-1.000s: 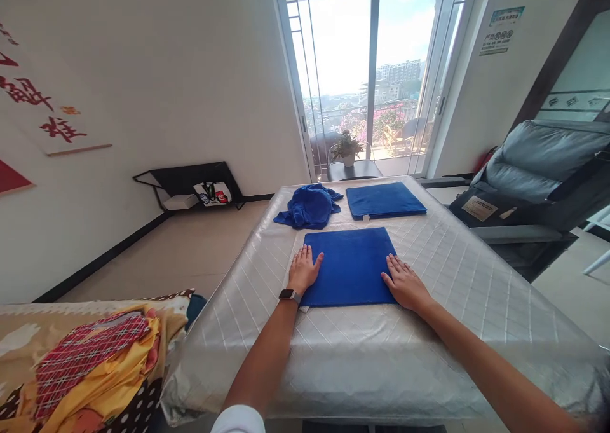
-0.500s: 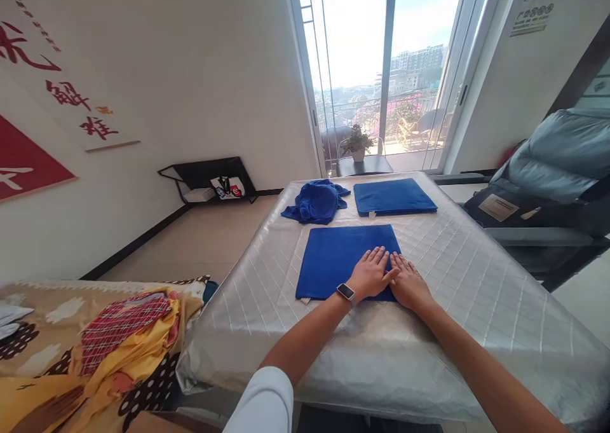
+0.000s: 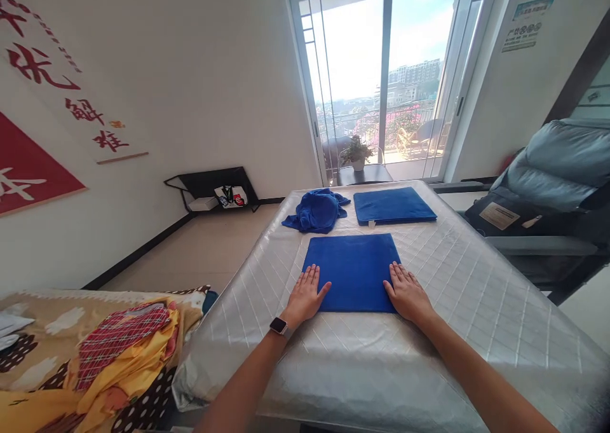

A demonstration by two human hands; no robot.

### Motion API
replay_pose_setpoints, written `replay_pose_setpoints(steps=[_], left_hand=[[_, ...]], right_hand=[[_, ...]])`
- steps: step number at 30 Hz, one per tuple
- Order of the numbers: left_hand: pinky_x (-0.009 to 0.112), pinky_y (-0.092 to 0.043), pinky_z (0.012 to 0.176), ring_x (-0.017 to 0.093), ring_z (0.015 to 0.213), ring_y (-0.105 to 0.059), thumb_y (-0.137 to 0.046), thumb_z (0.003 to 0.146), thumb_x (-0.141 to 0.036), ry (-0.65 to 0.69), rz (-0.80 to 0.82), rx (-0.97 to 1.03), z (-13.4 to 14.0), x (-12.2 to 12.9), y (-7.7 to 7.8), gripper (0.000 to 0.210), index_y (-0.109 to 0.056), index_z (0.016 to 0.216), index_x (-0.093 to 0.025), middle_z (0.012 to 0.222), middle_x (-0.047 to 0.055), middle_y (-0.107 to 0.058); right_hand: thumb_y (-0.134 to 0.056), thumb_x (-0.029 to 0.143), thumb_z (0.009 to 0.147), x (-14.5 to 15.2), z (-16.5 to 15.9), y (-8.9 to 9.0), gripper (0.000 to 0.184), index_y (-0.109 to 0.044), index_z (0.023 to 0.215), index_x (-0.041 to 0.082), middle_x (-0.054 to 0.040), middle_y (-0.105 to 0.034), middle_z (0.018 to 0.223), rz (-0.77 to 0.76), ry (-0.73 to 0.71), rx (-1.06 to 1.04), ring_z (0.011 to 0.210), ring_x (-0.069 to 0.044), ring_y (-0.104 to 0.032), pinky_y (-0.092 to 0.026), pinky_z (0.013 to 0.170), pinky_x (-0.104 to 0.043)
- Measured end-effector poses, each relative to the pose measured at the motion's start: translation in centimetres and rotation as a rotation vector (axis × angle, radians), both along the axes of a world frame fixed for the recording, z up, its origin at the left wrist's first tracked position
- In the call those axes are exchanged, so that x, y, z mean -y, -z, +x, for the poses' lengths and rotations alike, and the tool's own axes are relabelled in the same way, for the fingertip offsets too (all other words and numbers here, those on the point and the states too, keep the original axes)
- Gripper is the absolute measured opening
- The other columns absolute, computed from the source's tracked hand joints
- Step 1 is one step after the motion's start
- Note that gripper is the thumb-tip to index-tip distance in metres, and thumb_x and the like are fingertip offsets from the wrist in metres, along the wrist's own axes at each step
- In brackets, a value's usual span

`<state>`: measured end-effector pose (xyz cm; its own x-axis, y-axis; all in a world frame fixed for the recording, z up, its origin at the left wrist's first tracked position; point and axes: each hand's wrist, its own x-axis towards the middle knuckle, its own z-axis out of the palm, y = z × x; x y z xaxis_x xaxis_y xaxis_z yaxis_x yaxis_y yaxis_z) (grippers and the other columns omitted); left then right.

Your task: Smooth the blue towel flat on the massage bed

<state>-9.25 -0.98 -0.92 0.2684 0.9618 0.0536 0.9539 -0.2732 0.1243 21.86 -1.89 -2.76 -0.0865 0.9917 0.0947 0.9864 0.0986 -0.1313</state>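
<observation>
A flat blue folded cloth (image 3: 355, 274) lies on the silvery quilted mattress (image 3: 457, 293) in front of me. On its left edge rests my left hand (image 3: 306, 295), palm down, fingers stretched out and thumb apart; a watch is on that wrist. My right hand (image 3: 405, 290) lies flat over the cloth's right edge, its fingers also extended. Neither hand grips anything. Farther back are a crumpled blue cloth (image 3: 318, 210) on the left and a neat stack of folded blue cloth (image 3: 394, 205) with a small white tag on the right.
Yellow and red plaid clothes (image 3: 128, 341) lie on a patterned bed at the lower left. A grey recliner (image 3: 548, 210) stands close on the right. Beyond the mattress are a chair with a potted plant (image 3: 357, 153) and a glass sliding door. A black rack (image 3: 214, 188) sits by the wall.
My left hand has slid from beside the right hand across to the cloth's left edge. My right hand stays at the right edge. The view has tilted slightly upward.
</observation>
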Motion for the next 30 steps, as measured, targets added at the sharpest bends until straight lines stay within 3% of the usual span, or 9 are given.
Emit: replay_pose_setpoints(steps=[3,11,16,21,23,26,28,30], left_hand=[[0.044,-0.018,0.122,0.026,0.152,-0.013,-0.014,0.1,-0.066,-0.034,-0.007,-0.008,-2.0,1.0,0.3,0.081,-0.02,0.158,-0.01,0.164,0.014,-0.018],[0.042,-0.015,0.123,0.027,0.152,-0.013,-0.01,0.098,-0.07,-0.054,-0.03,0.009,-1.3,1.6,-0.3,0.089,-0.02,0.157,-0.004,0.164,0.017,-0.015],[0.043,-0.016,0.122,0.028,0.152,-0.013,-0.01,0.098,-0.07,-0.044,-0.04,-0.007,-1.4,1.7,-0.3,0.089,-0.02,0.157,-0.004,0.164,0.018,-0.014],[0.043,-0.017,0.122,0.027,0.152,-0.012,-0.011,0.098,-0.068,-0.031,-0.048,-0.029,-1.8,2.5,-0.1,0.087,-0.018,0.157,-0.005,0.164,0.018,-0.013],[0.043,-0.018,0.122,0.027,0.152,-0.015,-0.012,0.098,-0.069,-0.026,-0.051,-0.041,-2.3,2.8,-0.1,0.087,-0.019,0.158,-0.006,0.164,0.016,-0.015],[0.047,-0.02,0.121,0.031,0.149,-0.025,-0.016,0.097,-0.07,-0.139,-0.018,-0.088,-2.7,3.2,-0.5,0.088,-0.028,0.155,-0.006,0.16,0.019,-0.027],[0.049,-0.021,0.12,0.034,0.147,-0.029,-0.018,0.098,-0.068,-0.219,0.037,-0.112,-2.0,3.5,-1.0,0.086,-0.034,0.153,-0.004,0.157,0.022,-0.033],[0.048,-0.022,0.12,0.033,0.148,-0.029,-0.018,0.1,-0.063,-0.17,0.086,-0.101,0.0,3.8,-1.7,0.08,-0.036,0.152,-0.004,0.157,0.021,-0.034]], right_hand=[[-0.022,0.044,0.101,-0.1,-0.1,-0.2,0.068,-0.031,0.155,0.004,-0.0141,-0.025,0.162,-0.007,0.001,0.015,0.15,-0.024,-0.021,-0.019,0.123,-0.042],[-0.025,0.037,0.1,2.9,0.2,-1.9,0.062,-0.035,0.153,0.006,-0.0128,-0.029,0.161,0.073,-0.047,0.049,0.15,-0.024,-0.022,-0.019,0.122,-0.046],[-0.025,0.042,0.101,6.1,0.5,-0.6,0.062,-0.038,0.153,0.011,-0.0103,-0.033,0.16,0.076,-0.106,-0.033,0.149,-0.022,-0.026,-0.024,0.122,-0.044],[-0.021,0.038,0.102,6.8,0.6,0.3,0.059,-0.039,0.152,0.012,-0.0093,-0.033,0.159,0.09,-0.085,-0.051,0.149,-0.02,-0.026,-0.024,0.122,-0.043],[-0.022,0.036,0.102,6.7,0.7,0.3,0.058,-0.04,0.152,0.012,-0.0093,-0.034,0.159,0.098,-0.088,-0.059,0.148,-0.02,-0.027,-0.025,0.122,-0.043],[-0.022,0.036,0.102,6.7,0.7,0.1,0.058,-0.04,0.152,0.011,-0.0097,-0.035,0.159,0.093,-0.088,-0.07,0.148,-0.021,-0.027,-0.026,0.122,-0.043],[-0.023,0.035,0.102,6.7,0.6,0.0,0.058,-0.04,0.152,0.011,-0.0096,-0.035,0.159,0.087,-0.083,-0.07,0.148,-0.02,-0.028,-0.026,0.122,-0.043],[-0.022,0.035,0.102,6.8,0.5,0.0,0.058,-0.041,0.152,0.011,-0.0089,-0.035,0.159,0.089,-0.077,-0.062,0.148,-0.02,-0.028,-0.026,0.122,-0.043]])
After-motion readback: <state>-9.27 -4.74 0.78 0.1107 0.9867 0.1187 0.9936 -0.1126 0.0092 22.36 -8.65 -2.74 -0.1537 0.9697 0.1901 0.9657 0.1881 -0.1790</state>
